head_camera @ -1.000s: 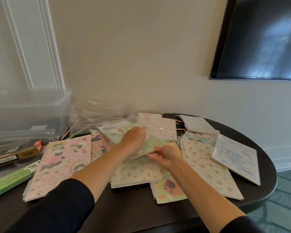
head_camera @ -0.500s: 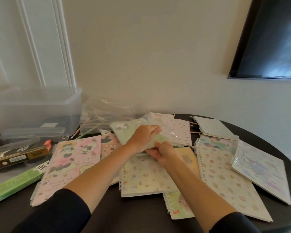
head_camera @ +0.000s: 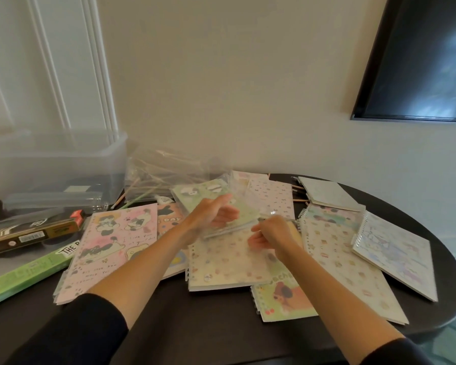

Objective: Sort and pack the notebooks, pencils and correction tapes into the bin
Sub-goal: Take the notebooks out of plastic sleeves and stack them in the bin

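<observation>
Notebooks: head view; many spiral-bound ones with pastel covers lie spread and overlapping over the middle and right of the table, all outside the bin
Small green notebook: raised just above the pile at the table's middle, tilted, in a clear wrapper, blurred
Left hand: fingers curled round the small green notebook's left side, gripping it
Right hand: fingers bent, pinching the same notebook at its near right edge
Pink notebook: large cover with cat drawings, flat toward the left, its near corner close to the table's near edge
Bin: clear plastic, at the far left of the table against the wall, something dark and flat inside
Pencils: a bundle in a crumpled clear bag at the far edge, just right of the bin; a few loose pencils poke out between notebooks near the far edge
Small white item: just beside the bag, too blurred to name
Green box: long, lying along the left edge
Brown box: long, behind the green box, in front of the bin
Dark screen: on the wall above the right edge
</observation>
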`<action>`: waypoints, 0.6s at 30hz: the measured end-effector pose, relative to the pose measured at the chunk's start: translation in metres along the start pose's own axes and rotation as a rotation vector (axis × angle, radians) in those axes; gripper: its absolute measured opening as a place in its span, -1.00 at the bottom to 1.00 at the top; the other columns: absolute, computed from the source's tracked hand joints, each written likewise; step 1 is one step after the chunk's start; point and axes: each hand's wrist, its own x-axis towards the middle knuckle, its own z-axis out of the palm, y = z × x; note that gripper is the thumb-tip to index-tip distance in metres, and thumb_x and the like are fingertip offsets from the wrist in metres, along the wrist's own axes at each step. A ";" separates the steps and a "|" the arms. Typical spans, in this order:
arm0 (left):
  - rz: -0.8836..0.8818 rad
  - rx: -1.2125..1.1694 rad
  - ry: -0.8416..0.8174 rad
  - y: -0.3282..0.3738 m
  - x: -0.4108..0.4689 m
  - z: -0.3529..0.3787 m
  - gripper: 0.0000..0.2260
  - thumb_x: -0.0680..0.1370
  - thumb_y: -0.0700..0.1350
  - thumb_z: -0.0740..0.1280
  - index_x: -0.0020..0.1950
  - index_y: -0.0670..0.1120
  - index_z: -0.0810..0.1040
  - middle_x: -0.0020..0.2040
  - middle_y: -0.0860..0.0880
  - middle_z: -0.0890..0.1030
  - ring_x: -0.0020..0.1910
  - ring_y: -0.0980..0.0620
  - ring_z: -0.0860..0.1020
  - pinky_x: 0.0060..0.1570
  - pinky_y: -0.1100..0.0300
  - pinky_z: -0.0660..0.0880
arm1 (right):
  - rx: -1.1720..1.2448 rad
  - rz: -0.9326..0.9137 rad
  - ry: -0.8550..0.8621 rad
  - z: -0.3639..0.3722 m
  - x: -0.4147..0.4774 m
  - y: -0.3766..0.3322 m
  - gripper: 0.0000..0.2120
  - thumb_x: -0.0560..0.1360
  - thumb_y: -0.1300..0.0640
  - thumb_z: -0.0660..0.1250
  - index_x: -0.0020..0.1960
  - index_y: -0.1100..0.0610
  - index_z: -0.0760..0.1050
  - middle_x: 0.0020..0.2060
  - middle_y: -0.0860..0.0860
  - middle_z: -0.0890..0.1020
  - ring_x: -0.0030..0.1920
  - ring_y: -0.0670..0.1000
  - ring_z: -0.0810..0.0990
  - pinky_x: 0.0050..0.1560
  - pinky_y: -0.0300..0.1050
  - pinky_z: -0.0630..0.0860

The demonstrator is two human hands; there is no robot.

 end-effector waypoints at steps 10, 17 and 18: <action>0.042 0.274 0.563 0.012 -0.050 -0.080 -0.81 0.54 -0.24 0.17 -0.24 -0.16 0.49 -0.33 -0.15 0.50 -0.35 -0.07 0.47 -0.35 0.23 0.45 | -0.028 -0.549 0.178 0.074 -0.054 -0.038 -0.68 0.47 0.20 0.18 -0.26 0.48 0.45 -0.33 0.40 0.55 -0.42 0.15 0.44 -0.31 0.06 0.48; -0.454 0.858 0.578 -0.024 -0.093 -0.139 -0.75 0.57 -0.11 0.17 0.09 -0.26 0.49 0.02 -0.21 0.54 0.02 -0.15 0.52 -0.12 0.09 0.45 | -0.201 -0.182 -0.352 0.154 -0.058 -0.032 -0.61 0.51 0.24 0.18 0.33 0.17 0.32 -0.03 0.12 0.49 -0.27 -0.06 0.41 -0.36 -0.29 0.39; -0.494 0.870 0.538 -0.029 -0.095 -0.142 -0.69 0.58 -0.08 0.18 0.19 -0.27 0.45 0.10 -0.21 0.51 0.06 -0.13 0.49 -0.04 0.09 0.41 | -0.172 -0.126 -0.383 0.160 -0.057 -0.034 -0.58 0.52 0.25 0.18 0.37 0.20 0.28 0.04 0.13 0.47 -0.18 -0.01 0.44 -0.28 -0.22 0.43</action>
